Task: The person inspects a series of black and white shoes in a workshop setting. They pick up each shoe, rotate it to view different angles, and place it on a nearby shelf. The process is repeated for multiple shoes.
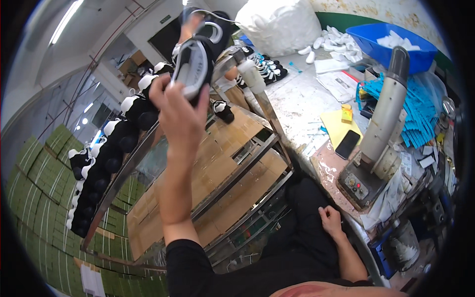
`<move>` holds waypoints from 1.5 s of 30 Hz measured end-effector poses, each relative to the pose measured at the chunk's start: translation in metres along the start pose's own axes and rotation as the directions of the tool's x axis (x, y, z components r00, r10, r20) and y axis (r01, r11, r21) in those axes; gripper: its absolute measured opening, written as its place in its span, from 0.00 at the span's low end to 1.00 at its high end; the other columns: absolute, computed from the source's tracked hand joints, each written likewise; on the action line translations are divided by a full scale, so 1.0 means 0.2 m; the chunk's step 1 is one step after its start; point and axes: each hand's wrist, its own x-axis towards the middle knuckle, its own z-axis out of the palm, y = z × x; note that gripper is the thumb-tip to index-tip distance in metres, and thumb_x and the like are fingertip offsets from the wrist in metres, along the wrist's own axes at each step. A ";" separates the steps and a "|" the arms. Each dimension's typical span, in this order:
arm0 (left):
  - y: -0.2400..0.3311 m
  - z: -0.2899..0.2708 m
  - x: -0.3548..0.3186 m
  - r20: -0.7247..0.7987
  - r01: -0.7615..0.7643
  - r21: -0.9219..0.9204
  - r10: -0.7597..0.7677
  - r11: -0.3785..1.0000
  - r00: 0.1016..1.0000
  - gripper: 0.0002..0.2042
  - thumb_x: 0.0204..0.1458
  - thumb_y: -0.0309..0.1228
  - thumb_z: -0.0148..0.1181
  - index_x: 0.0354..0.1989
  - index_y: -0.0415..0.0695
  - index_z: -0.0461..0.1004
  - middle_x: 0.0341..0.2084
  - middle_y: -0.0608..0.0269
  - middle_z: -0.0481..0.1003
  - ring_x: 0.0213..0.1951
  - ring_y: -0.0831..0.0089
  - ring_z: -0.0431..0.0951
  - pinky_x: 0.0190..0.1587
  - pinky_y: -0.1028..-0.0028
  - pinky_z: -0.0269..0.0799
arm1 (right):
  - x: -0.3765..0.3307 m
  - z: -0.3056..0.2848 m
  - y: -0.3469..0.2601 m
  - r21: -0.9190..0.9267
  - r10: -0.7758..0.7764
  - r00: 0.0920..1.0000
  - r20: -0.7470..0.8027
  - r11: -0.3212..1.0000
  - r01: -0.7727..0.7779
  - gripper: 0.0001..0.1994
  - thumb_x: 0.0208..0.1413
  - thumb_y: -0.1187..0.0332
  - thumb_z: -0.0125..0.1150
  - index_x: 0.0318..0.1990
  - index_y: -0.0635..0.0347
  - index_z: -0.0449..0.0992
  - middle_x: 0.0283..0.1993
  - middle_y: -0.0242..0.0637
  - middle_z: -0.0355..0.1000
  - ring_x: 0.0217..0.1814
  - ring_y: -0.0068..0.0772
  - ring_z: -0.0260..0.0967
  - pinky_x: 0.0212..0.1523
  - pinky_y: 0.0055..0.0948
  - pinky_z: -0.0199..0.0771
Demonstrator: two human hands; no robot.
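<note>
My left hand is raised in front of me, closed on a black shoe with a pale grey inside. The shoe is tilted with its opening toward me. Just beyond it, a dark shape with a white loop is blurred, and I cannot tell whether it belongs to a second shoe. My right hand lies on my dark-trousered thigh with its fingers curled in; nothing shows in them. To the left of my raised hand, a row of black-and-white shoes lines the upper edge of a metal rack.
A metal rack with cardboard-covered shelves stands ahead. On the right, a worktable bears a machine with a thick grey arm, a phone, blue strips, a blue bin and a large white sack. More shoes sit at its far end.
</note>
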 end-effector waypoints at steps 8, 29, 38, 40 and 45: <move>0.71 -0.35 -0.97 0.345 0.324 -0.588 -0.133 0.741 0.929 0.33 0.34 0.25 0.82 0.42 0.44 0.60 0.48 0.51 0.55 0.52 0.43 0.71 0.55 0.52 0.80 | 0.01 -0.22 -0.37 0.342 -0.116 0.961 -0.252 0.918 0.201 0.07 0.65 0.71 0.59 0.44 0.65 0.76 0.36 0.32 0.75 0.38 0.21 0.71 0.43 0.23 0.71; 1.10 0.16 -1.45 0.354 -0.039 -0.890 0.742 0.454 0.569 0.13 0.48 0.32 0.59 0.43 0.54 0.80 0.55 0.68 0.71 0.52 0.71 0.72 0.56 0.65 0.63 | -0.03 -0.23 -0.40 -0.335 -0.023 0.852 0.522 0.914 0.230 0.08 0.55 0.73 0.54 0.39 0.64 0.77 0.30 0.51 0.75 0.36 0.55 0.75 0.36 0.49 0.74; 1.03 0.17 -1.53 0.520 0.349 -0.854 0.634 0.385 0.573 0.05 0.49 0.30 0.66 0.34 0.45 0.80 0.31 0.68 0.78 0.47 0.70 0.76 0.57 0.61 0.61 | -0.26 -0.24 -0.51 -0.674 -0.188 0.950 0.249 0.670 0.310 0.04 0.50 0.73 0.61 0.33 0.61 0.75 0.48 0.43 0.70 0.36 0.37 0.77 0.31 0.35 0.77; 1.02 0.18 -1.55 0.567 0.489 -0.811 0.642 0.322 0.517 0.04 0.50 0.29 0.66 0.33 0.43 0.80 0.28 0.66 0.78 0.42 0.70 0.78 0.55 0.62 0.63 | -0.28 -0.26 -0.48 -0.640 -0.186 0.963 0.195 0.720 0.268 0.06 0.53 0.71 0.64 0.35 0.63 0.76 0.51 0.44 0.71 0.36 0.37 0.78 0.32 0.33 0.78; 1.04 0.20 -1.49 0.741 0.963 -0.230 0.667 0.143 0.078 0.06 0.57 0.29 0.62 0.36 0.40 0.80 0.21 0.68 0.75 0.24 0.79 0.74 0.34 0.75 0.72 | -0.28 -0.29 -0.52 -0.413 -0.131 0.981 0.145 0.893 0.180 0.07 0.56 0.68 0.65 0.35 0.64 0.79 0.44 0.41 0.77 0.32 0.36 0.77 0.32 0.34 0.76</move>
